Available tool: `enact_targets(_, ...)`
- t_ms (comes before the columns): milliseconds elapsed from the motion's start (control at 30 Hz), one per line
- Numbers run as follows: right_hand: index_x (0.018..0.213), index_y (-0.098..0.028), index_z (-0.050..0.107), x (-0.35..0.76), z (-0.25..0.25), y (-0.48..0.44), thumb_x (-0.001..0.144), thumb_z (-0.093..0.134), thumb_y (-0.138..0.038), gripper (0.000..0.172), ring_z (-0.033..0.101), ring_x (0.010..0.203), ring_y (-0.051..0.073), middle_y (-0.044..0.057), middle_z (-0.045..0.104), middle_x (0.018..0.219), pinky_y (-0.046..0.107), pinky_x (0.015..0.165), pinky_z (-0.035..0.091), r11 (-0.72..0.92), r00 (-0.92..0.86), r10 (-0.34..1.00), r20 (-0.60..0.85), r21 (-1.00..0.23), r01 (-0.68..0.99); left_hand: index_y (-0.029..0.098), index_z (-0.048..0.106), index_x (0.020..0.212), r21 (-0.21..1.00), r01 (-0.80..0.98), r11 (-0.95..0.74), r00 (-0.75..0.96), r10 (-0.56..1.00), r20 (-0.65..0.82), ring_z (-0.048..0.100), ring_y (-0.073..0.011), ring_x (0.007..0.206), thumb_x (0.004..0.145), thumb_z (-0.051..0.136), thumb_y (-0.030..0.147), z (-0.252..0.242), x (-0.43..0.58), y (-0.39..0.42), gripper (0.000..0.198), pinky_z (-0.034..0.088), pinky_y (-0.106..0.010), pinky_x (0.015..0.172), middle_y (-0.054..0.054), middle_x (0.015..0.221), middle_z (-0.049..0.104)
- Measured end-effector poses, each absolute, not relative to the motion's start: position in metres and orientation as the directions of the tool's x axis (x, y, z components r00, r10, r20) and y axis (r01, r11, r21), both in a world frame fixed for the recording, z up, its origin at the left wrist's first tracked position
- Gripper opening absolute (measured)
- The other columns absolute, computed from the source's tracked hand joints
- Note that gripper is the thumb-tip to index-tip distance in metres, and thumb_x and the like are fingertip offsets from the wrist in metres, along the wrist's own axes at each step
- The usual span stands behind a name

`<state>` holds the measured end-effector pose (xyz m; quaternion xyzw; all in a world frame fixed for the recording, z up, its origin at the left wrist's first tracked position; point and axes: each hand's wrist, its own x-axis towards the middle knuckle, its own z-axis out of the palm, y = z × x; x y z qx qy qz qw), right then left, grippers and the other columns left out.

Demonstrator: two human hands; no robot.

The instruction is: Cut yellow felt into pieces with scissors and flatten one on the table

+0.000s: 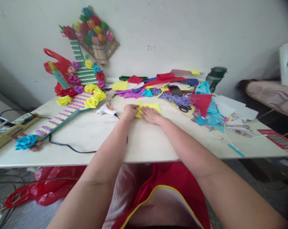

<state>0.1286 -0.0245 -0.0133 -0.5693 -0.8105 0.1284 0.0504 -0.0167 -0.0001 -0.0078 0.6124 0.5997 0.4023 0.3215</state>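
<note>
A yellow sheet lies on the white table in front of me, under both hands. My left hand rests at the sheet's left edge with its fingers curled together; whether it pinches the edge is too small to tell. My right hand lies flat across the middle of the sheet, fingers extended to the left. Just left of my left hand is a white glue gun with an orange trigger, lying on its side.
A guitar-shaped craft with paper flowers leans at the left. Coloured sheets, purple yarn and black-handled scissors lie behind. Scraps and a dark bottle are at the right. A power strip sits far left; a black cord crosses the table.
</note>
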Motion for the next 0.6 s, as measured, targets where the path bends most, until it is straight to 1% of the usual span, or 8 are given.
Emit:
enact_targets(100, 0.146, -0.018, 0.015, 0.136, -0.012, -0.022, 0.09, 0.012, -0.05, 0.064, 0.003, 0.14, 0.018, -0.001, 0.009, 0.152, 0.039, 0.112, 0.004, 0.321, -0.358, 0.928, -0.108, -0.259, 0.911, 0.013, 0.07, 0.101, 0.834, 0.537, -0.126, 0.009, 0.99, 0.143, 0.064, -0.0182, 0.083, 0.065, 0.06, 0.007, -0.009, -0.017, 0.003, 0.037, 0.049, -0.025, 0.077, -0.007, 0.089, 0.07)
enact_targets(233, 0.145, -0.023, 0.017, 0.149, -0.007, -0.02, 0.091, 0.016, -0.046, 0.059, 0.003, 0.14, 0.018, -0.002, 0.008, 0.152, 0.041, 0.112, 0.005, 0.333, -0.374, 0.913, -0.163, -0.232, 0.914, 0.013, 0.069, 0.102, 0.82, 0.557, -0.136, 0.018, 0.988, 0.152, 0.064, -0.0182, 0.085, 0.066, 0.059, 0.006, -0.011, -0.017, 0.006, 0.038, 0.048, -0.024, 0.078, -0.008, 0.091, 0.07)
enact_targets(400, 0.144, -0.024, 0.02, 0.162, 0.001, -0.021, 0.089, 0.028, -0.043, 0.059, 0.004, 0.14, 0.02, -0.002, 0.009, 0.152, 0.041, 0.112, 0.007, 0.398, -0.435, 0.88, -0.193, -0.202, 0.895, 0.014, 0.069, 0.103, 0.818, 0.558, -0.144, 0.008, 0.986, 0.168, 0.063, -0.0174, 0.084, 0.065, 0.06, 0.006, -0.01, -0.017, 0.004, 0.04, 0.048, -0.023, 0.078, -0.006, 0.09, 0.07)
enact_targets(533, 0.144, -0.022, 0.022, 0.165, 0.008, -0.027, 0.089, 0.032, -0.041, 0.06, 0.005, 0.139, 0.02, 0.0, 0.011, 0.151, 0.039, 0.112, 0.007, 0.398, -0.442, 0.871, -0.214, -0.221, 0.89, 0.013, 0.069, 0.104, 0.793, 0.592, -0.142, 0.018, 0.986, 0.163, 0.063, -0.0174, 0.082, 0.064, 0.059, 0.005, -0.006, -0.015, 0.0, 0.041, 0.048, -0.023, 0.078, -0.007, 0.091, 0.069)
enact_targets(600, 0.143, -0.023, 0.025, 0.164, 0.011, -0.029, 0.088, 0.034, -0.04, 0.058, 0.006, 0.139, 0.02, -0.001, 0.013, 0.151, 0.04, 0.112, 0.008, 0.389, -0.438, 0.875, -0.207, -0.237, 0.89, 0.014, 0.069, 0.103, 0.781, 0.608, -0.141, 0.018, 0.986, 0.163, 0.063, -0.0169, 0.082, 0.064, 0.059, 0.005, -0.004, -0.014, -0.002, 0.042, 0.047, -0.022, 0.078, -0.006, 0.092, 0.069)
